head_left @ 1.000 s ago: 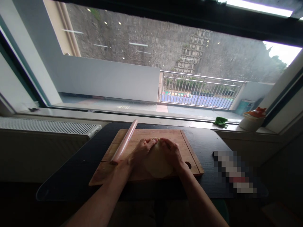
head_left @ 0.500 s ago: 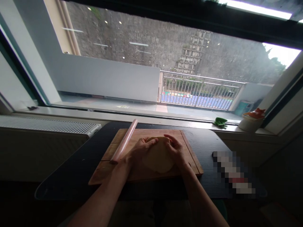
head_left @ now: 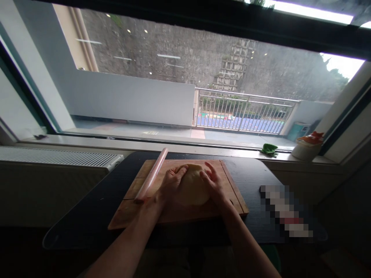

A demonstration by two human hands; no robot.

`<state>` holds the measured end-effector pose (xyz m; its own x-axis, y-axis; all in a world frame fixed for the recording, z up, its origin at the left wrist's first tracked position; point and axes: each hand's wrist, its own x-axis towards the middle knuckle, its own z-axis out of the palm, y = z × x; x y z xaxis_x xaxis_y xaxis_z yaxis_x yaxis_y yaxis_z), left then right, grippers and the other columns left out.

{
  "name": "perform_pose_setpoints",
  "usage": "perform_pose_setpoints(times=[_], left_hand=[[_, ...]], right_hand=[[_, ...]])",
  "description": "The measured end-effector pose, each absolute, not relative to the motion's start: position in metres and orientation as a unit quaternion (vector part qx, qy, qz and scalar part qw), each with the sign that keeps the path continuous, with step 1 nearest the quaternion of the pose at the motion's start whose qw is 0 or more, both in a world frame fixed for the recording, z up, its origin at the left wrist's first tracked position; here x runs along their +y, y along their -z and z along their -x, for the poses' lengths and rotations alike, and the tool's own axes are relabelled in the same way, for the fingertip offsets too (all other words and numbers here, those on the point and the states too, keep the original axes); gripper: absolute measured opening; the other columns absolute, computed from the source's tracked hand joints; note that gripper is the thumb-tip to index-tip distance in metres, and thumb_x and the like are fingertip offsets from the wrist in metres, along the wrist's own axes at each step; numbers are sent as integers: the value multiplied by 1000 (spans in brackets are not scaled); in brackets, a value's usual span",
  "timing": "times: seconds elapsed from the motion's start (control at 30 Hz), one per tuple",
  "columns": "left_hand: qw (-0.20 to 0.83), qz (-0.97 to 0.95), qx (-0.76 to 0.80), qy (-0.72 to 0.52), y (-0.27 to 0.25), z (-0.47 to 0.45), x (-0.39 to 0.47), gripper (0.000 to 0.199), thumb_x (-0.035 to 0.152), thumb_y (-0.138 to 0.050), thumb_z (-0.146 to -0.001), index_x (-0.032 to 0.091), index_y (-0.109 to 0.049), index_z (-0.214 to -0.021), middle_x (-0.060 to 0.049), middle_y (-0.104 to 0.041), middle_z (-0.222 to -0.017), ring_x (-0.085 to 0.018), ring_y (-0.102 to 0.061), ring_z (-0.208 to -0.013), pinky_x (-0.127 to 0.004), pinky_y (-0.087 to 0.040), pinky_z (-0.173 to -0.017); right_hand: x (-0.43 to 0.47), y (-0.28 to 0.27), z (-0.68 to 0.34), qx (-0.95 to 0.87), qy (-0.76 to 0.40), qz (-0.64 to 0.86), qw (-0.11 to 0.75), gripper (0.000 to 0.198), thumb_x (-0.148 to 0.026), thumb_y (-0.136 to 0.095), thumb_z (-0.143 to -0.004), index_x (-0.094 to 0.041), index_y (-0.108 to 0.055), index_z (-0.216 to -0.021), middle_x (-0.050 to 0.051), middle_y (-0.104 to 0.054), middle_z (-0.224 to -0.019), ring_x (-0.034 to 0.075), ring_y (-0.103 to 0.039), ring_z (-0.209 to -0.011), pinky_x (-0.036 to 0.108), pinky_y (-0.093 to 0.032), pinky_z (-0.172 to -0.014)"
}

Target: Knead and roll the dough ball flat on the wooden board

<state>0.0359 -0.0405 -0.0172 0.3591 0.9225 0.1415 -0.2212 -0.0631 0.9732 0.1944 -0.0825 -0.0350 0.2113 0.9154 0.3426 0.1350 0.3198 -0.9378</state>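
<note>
A pale, flattened round of dough is held over the wooden cutting board, its far edge lifted. My left hand pinches the dough's upper left edge, thumb on top and fingers bent behind it. At the right side of the dough is my right hand, its thumb and fingers apart; the thumb is against or close to the dough's edge. A pinkish rolling pin lies slantwise along the board's left part, just beyond my left wrist.
The board rests on a dark table. A blurred-out object lies on its right side. Behind are the window sill with a green item and a white pot holding something orange. A radiator stands at left.
My right hand's fingers have spread apart from the dough's far edge. My left hand has shifted slightly left and up, and the dough's near edge sits a little higher.
</note>
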Motion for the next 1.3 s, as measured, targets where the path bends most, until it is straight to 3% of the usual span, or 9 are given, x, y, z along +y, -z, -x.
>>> perform_pose_setpoints(times=[0.2, 0.33, 0.6, 0.77, 1.13, 1.3], left_hand=[[623, -576, 309, -429, 12, -28, -38, 37, 44, -54, -74, 16, -62, -97, -4, -64, -71, -15, -57, -65, -26, -45, -59], [528, -632, 316, -471, 12, -28, -40, 34, 41, -59, -72, 15, -64, -94, -5, -65, -79, -17, -57, -73, -25, -44, -66], [531, -625, 335, -463, 7, -31, -42, 36, 45, -60, -69, 15, -66, -87, -3, -63, -73, -13, -54, -64, -21, -39, -52], [567, -625, 331, -423, 5, -34, -34, 34, 46, -57, -71, 13, -64, -76, -1, -59, -65, -9, -48, -54, -18, -35, -47], [555, -652, 345, -386, 9, -39, -30, 29, 41, -58, -71, 14, -66, -78, -3, -64, -73, -11, -52, -59, -21, -39, -51], [582, -646, 332, -365, 7, -40, -29, 28, 42, -59, -70, 15, -65, -77, -2, -62, -70, -10, -51, -57, -20, -39, -50]], right_hand=[[-83, 35, -200, -539, -326, 480, 611, 38, -45, -51, -79, -17, -62, -102, 5, -66, -92, 20, -60, -83, 29, -49, -69], [-88, 32, -196, -551, -280, 479, 623, 34, -40, -50, -80, -22, -61, -108, 3, -64, -101, 20, -58, -93, 30, -48, -77], [-95, 20, -198, -578, -321, 455, 596, 35, -37, -51, -79, -23, -61, -109, 2, -63, -105, 21, -57, -97, 32, -49, -79], [-87, 28, -195, -558, -330, 460, 606, 34, -41, -49, -80, -19, -63, -102, 3, -66, -96, 20, -59, -90, 31, -48, -78], [-83, 35, -191, -554, -254, 513, 604, 30, -40, -46, -81, -22, -62, -100, 0, -66, -86, 16, -60, -79, 27, -48, -70], [-82, 35, -190, -553, -248, 511, 610, 28, -40, -48, -80, -23, -63, -96, 0, -66, -91, 17, -60, -85, 28, -47, -74]])
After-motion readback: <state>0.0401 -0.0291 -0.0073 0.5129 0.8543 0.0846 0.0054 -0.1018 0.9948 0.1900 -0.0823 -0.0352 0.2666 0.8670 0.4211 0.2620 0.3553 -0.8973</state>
